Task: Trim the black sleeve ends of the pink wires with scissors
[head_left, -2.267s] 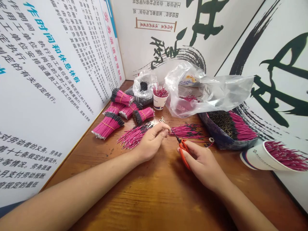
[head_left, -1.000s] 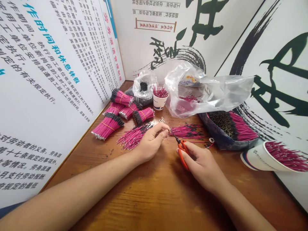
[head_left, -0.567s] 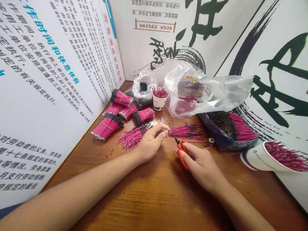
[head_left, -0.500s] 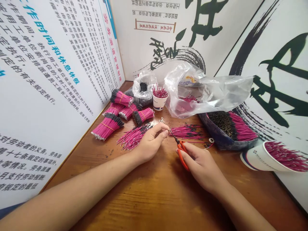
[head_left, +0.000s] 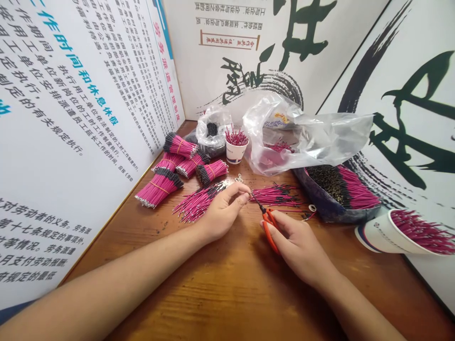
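Scissors have been shifted only a hair toward the left hand since the earliest frame; otherwise pretty much everything has been kept where it was. They're gripped in the right hand, with the fingers curled around the orange handles and the thin dark blades pointed up and left at the left fingertips. On the left hand, thumb and forefinger are pressed together near the blade tips, but whatever might be pinched there is too small to be made out. Both hands are held over the middle of the table.

Loose pink wires with black ends are spread just beyond the left hand, and more loose wires are laid out beyond the scissors. Four or so banded bundles are piled on the left. Farther back, a small paper cup is stood upright, packed with pink pieces, between a small plastic bag with black stuff in it and a big clear bag. Over on the right, a dark blue bag is filled with wires, a white ring is left beside it, and another cup is seen at a slant, stuffed with pink pieces.
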### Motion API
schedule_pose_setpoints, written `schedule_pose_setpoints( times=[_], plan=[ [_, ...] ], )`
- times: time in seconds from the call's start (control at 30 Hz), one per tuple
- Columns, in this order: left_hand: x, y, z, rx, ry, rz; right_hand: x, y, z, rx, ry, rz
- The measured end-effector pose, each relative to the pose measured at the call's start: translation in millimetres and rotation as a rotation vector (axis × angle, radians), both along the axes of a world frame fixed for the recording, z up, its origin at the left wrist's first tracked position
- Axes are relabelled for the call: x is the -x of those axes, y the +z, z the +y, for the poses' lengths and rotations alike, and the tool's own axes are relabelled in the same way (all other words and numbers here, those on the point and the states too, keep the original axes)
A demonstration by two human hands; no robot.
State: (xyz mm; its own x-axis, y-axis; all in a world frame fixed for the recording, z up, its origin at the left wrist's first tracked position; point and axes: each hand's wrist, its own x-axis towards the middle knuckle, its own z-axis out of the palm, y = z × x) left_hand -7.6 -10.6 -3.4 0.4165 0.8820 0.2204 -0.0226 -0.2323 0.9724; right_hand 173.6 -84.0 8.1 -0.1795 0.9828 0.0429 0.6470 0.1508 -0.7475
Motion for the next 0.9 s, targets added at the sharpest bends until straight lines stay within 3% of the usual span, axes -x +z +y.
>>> schedule_pose_setpoints(
  times=[0.5,0.9],
  plan=[
    [0.0,-1.6,-0.5,0.049,-0.027,-0.049,-2.7,-1.0,0.7,-0.035,-0.066,-0.032],
    [-1.1,-0.8,-0.8,0.063,-0.014,-0.056,-0.4,-1.1,1.6,-0.001,-0.025,-0.014]
  ],
)
